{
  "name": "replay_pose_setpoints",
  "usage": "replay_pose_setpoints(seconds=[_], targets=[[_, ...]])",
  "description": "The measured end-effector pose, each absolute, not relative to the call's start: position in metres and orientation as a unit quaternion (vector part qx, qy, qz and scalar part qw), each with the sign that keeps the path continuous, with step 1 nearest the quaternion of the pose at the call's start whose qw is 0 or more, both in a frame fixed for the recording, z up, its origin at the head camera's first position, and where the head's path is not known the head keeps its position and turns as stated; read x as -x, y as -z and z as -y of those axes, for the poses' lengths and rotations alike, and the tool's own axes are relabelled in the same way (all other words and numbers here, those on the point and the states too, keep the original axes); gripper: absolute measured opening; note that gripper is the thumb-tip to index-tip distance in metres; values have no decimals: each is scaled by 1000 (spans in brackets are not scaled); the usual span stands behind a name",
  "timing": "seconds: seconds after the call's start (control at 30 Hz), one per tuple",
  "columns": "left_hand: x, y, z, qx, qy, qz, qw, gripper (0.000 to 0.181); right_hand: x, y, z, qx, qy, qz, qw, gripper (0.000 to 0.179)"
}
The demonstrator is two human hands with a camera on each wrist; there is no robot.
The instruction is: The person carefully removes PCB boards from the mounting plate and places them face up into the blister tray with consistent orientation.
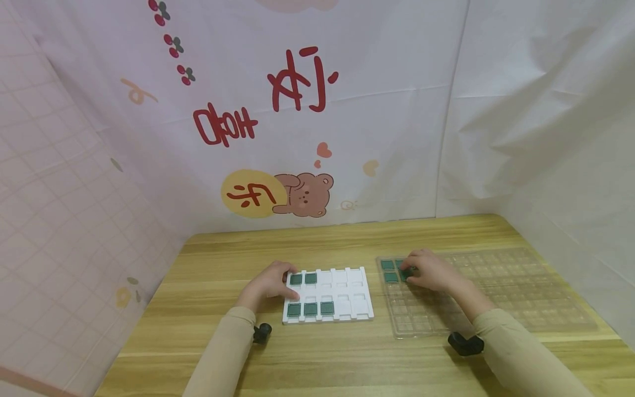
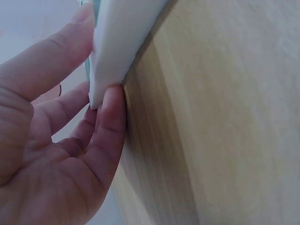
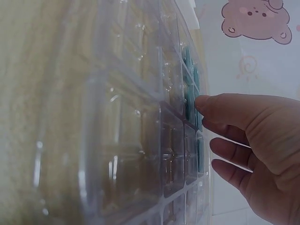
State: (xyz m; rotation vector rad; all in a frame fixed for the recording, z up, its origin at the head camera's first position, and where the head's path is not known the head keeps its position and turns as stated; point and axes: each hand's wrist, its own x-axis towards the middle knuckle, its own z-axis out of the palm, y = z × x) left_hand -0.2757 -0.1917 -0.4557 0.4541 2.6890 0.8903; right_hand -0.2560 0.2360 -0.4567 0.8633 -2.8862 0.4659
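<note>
My left hand (image 1: 270,282) grips the left end of a white tray (image 1: 347,298), thumb over the top and fingers at its edge; the left wrist view shows the tray's white side (image 2: 117,42) between them. Two small green circuit boards (image 1: 311,278) sit in the tray's far row and three (image 1: 310,309) in its near row. Over the far left corner of a clear plastic tray (image 1: 416,320), my right hand (image 1: 430,270) pinches a green board (image 1: 407,274) with thumb and finger, partly hiding it. More green boards (image 1: 391,277) lie in the pockets beside it.
Both trays lie on a wooden table (image 1: 297,358), the clear one reaching toward the right edge. A printed white curtain (image 1: 397,165) rises behind and along both sides. Dark wrist devices (image 1: 465,344) show at both of my sleeves.
</note>
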Motion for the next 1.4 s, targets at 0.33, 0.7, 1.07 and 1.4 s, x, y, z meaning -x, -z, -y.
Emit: replay_pose_setpoints(seconds=[0.33,0.7,1.07,1.4], targets=[[276,455,191,-162,-307,-928,133,60,256,458,-236,-285,-162,944,50,22],[276,456,191,-158,-313,-927,134,61,253,452,-236,-292,-205,932,55,23],[276,457,191,-155,-312,-928,134,61,242,442,-227,-273,-240,929,62,30],[276,457,191,-149,-318,-926,138,61,237,432,-213,-297,-242,915,124,34]])
